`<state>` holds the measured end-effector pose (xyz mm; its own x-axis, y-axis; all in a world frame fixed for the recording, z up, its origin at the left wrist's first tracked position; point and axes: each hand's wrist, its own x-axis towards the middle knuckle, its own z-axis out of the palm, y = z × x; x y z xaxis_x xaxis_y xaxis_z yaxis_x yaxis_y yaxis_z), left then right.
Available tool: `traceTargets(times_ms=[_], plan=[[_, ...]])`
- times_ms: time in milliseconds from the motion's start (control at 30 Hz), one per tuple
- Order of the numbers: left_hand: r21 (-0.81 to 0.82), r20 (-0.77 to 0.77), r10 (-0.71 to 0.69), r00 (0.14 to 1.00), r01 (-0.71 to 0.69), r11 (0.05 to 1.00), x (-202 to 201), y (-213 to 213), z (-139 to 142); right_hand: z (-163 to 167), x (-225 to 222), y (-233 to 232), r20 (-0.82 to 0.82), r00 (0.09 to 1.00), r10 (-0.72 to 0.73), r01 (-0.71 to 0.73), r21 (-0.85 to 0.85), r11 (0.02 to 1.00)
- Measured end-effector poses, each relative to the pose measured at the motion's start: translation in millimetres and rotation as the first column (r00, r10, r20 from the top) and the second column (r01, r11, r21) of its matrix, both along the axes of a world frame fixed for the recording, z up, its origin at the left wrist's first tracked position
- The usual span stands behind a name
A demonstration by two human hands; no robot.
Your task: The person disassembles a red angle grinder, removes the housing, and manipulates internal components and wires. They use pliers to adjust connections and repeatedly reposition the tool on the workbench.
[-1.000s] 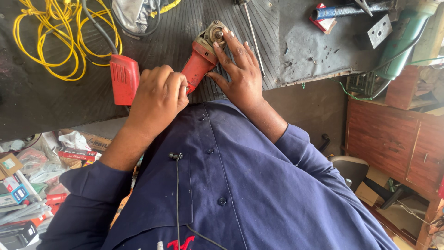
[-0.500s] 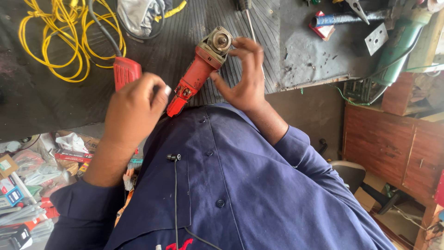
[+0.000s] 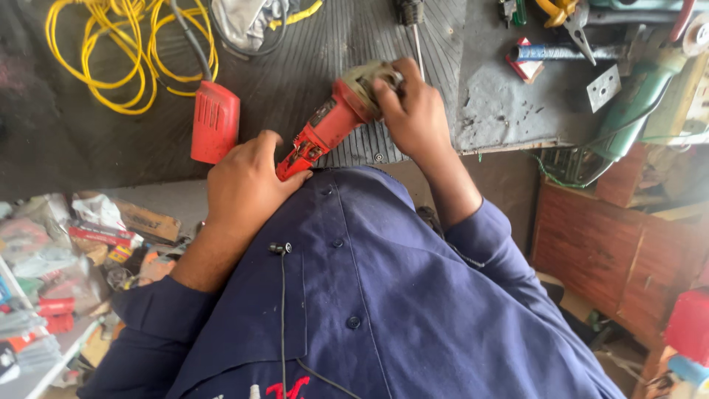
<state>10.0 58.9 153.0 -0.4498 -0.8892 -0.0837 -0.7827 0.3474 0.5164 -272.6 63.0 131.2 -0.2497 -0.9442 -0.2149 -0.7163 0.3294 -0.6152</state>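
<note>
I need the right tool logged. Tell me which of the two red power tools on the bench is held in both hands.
The red angle grinder: left hand at its tail end, right hand on its grey head. The other red tool lies untouched beside the yellow cable.

Cable: a yellow cable (image 3: 111,55) lies coiled at the table's far left.
Red casing: a red plastic housing (image 3: 215,122) lies just beside the coil.
Screwdriver: a screwdriver (image 3: 413,29) lies on the ribbed mat (image 3: 325,44).
Green tool: a green power tool (image 3: 635,96) lies at the right edge.
Plate: a small metal plate (image 3: 603,87) lies near it.
</note>
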Motion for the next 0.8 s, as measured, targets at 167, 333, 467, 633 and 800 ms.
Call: traceTargets(times_ms=[167, 333, 467, 633, 800], plan=[[0.090, 0.095, -0.014, 0.995, 0.006, 0.996, 23.9, -2.1, -2.3, -1.6, -5.1, 15.9, 0.740, 0.607, -0.288, 0.126, 0.268, 0.955], [0.076, 0.066, -0.060, 0.996, 0.054, 0.996, 34.6, -4.5, -7.4, -16.2, 18.8, 11.6, 0.577, 0.789, -0.213, 0.145, 0.162, 0.976], [-0.124, -0.042, -0.020, 0.999, 0.014, 0.992, 40.6, -6.1, -10.6, -21.1, 27.9, 13.8, 0.887, 0.455, -0.073, 0.207, -0.025, 0.978], [-0.297, -0.144, -0.192, 0.971, 0.143, 0.944, 46.0, -25.2, -17.2, -40.3, 37.9, -1.9, 0.976, 0.133, 0.174, 0.445, -0.216, 0.869], [-0.138, -0.333, -0.320, 0.887, 0.290, 0.947, 46.6, -38.9, -11.6, -72.8, 47.6, -20.9, 0.824, 0.554, 0.123, 0.511, -0.453, 0.731]])
